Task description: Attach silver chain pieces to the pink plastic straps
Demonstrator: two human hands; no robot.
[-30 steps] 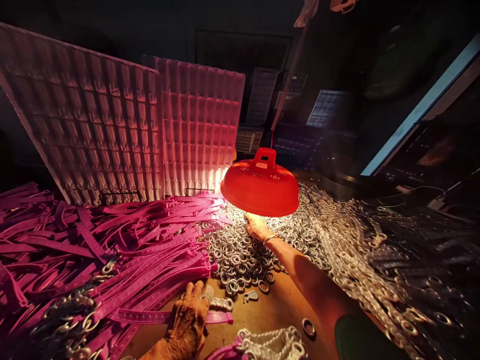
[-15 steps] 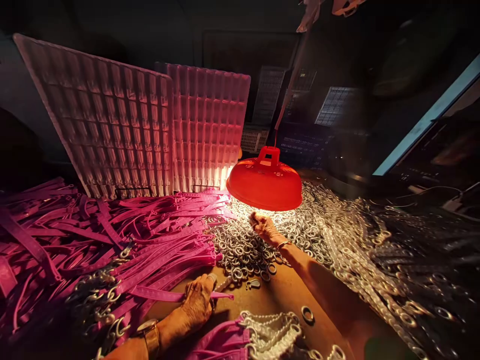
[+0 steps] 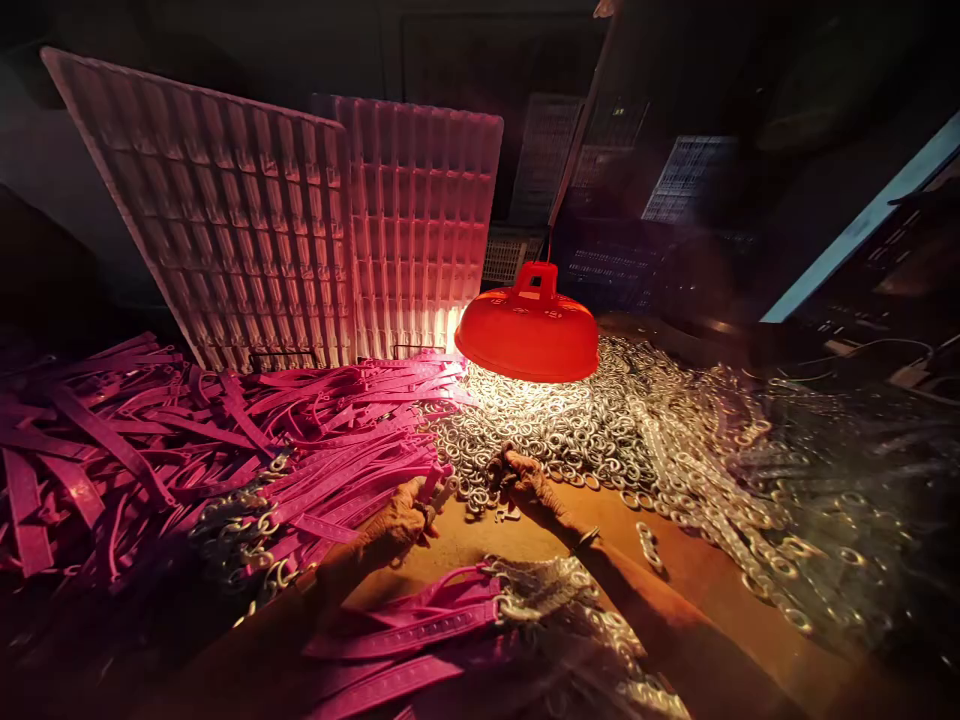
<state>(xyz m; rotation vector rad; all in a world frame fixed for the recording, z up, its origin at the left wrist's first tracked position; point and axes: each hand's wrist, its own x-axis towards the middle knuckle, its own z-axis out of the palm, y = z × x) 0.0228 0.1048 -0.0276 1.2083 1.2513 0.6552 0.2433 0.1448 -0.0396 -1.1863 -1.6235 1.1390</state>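
Treat the pink straps (image 3: 360, 470), heaped on the table (image 3: 465, 540) left of the metal rings (image 3: 600, 430), as probably light and bendy, best taken near an end, and the metal rings as hard, smooth and apt to slip, best pinched by the rim. Note the left hand (image 3: 405, 520), fingers curled beside the pink straps, and the right hand (image 3: 521, 475), fingers bunched at the near edge of the metal rings; cannot tell, in shadow, the contents or tightness of either grip.
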